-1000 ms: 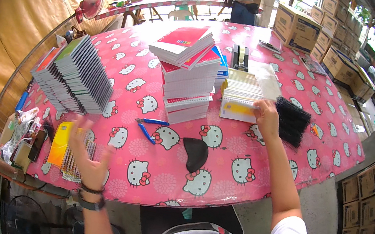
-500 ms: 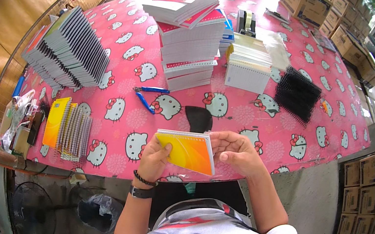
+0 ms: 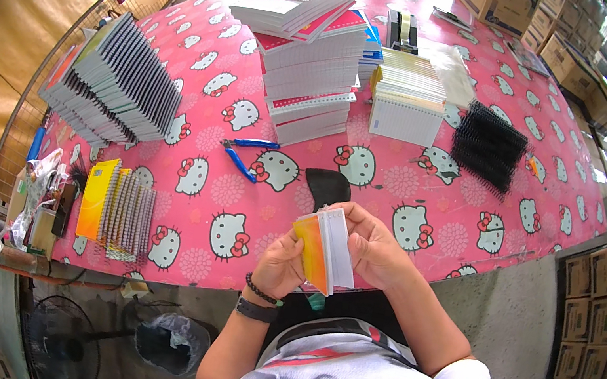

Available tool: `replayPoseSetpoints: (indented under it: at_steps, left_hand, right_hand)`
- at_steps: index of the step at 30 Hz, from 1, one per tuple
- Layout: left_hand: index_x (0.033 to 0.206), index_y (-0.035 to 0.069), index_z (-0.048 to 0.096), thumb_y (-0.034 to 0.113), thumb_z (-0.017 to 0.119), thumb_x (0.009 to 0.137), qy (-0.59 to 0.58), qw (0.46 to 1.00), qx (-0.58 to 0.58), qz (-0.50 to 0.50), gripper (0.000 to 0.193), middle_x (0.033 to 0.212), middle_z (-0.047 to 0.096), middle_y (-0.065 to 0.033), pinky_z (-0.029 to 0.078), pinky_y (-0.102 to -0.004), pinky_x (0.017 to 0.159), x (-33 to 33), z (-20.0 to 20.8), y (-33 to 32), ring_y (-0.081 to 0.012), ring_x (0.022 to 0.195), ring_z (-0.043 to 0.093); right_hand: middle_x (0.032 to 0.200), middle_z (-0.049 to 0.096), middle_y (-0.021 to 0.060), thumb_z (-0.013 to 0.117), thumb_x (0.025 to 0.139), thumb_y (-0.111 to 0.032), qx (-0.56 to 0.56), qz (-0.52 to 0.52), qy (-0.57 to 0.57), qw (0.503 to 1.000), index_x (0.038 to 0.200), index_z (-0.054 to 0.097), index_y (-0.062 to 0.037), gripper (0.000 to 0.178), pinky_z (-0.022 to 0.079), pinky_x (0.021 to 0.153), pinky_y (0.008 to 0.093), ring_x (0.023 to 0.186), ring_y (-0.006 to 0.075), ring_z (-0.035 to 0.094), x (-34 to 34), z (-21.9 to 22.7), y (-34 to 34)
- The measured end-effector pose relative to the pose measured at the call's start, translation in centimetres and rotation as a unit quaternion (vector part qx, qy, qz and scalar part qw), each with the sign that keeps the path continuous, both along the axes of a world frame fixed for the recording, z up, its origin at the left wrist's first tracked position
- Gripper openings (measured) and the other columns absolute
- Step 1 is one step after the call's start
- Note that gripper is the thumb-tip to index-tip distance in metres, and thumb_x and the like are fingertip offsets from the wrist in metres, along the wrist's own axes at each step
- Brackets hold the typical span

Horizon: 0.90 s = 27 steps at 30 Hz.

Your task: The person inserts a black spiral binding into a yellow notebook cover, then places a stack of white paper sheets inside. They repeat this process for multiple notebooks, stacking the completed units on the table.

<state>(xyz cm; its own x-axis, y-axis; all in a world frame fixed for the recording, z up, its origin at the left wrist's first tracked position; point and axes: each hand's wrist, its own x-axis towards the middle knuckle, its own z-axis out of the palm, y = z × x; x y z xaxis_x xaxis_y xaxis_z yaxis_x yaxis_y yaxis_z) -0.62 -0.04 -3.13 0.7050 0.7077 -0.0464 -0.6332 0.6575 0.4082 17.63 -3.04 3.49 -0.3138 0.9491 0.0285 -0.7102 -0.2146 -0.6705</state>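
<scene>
Over the table's near edge I hold a small notebook block with a yellow-orange cover and white pages; no coil shows on it. My left hand grips its left side, thumb on the cover. At its right side, my right hand has its fingers behind the white pages and its thumb against them. Just beyond the hands lies a flat black piece. Blue-handled pliers rest farther left. Black spiral coils lie in a heap at the right, beside a row of punched page blocks.
A tall stack of punched books stands mid-table. Black-coiled notebooks are piled at the left, with yellow spiral notebooks nearer me. A tape dispenser sits at the back. Cartons line the right side; a fan stands below left.
The notebook block has turned from lying wide to more upright, showing its white pages on the right. My right hand has closed onto it, and my left hand has moved right.
</scene>
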Motion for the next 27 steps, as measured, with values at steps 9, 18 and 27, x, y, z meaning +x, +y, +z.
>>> replayPoseSetpoints:
  at_steps: [9, 18, 27]
  left_hand:
    - [0.136, 0.006, 0.039, 0.018, 0.052, 0.094, -0.010, 1.000, 0.015, -0.014, 0.045, 0.124, 0.055, -0.0123, 0.050, -0.0396, 0.094, 0.0, 0.1, 0.3, -0.0245, 0.111, 0.059]
    - [0.135, 0.003, 0.039, 0.016, 0.052, 0.093, 0.005, 0.999, 0.046, 0.023, 0.046, 0.125, 0.055, -0.0127, 0.049, -0.0391, 0.095, -0.3, 0.3, 0.8, -0.0240, 0.113, 0.057]
    - [0.121, 0.005, 0.048, 0.001, 0.055, 0.090, 0.104, 0.974, 0.135, 0.151, 0.033, 0.118, 0.058, -0.0096, 0.047, -0.0353, 0.093, -1.6, 0.6, 0.8, -0.0201, 0.109, 0.057]
  right_hand:
    - [0.118, 0.054, 0.0068, 0.069, 0.086, -0.028, -0.043, 0.055, 0.100, 0.993, 0.126, 0.042, -0.0066, 0.053, 0.050, 0.090, 0.0352, 0.110, 0.0168, 0.056, -0.6, -0.4, 0.1]
    - [0.121, 0.051, 0.0086, 0.066, 0.089, -0.023, -0.021, 0.056, 0.125, 0.990, 0.133, 0.035, -0.0058, 0.057, 0.046, 0.096, 0.0341, 0.114, 0.0170, 0.054, -1.6, 0.3, -0.2]
    - [0.115, 0.057, 0.0081, 0.060, 0.084, 0.005, 0.066, -0.126, -0.268, 0.953, 0.126, 0.047, -0.0030, 0.045, 0.048, 0.083, 0.0237, 0.093, 0.0098, 0.058, 1.7, 0.5, 1.2]
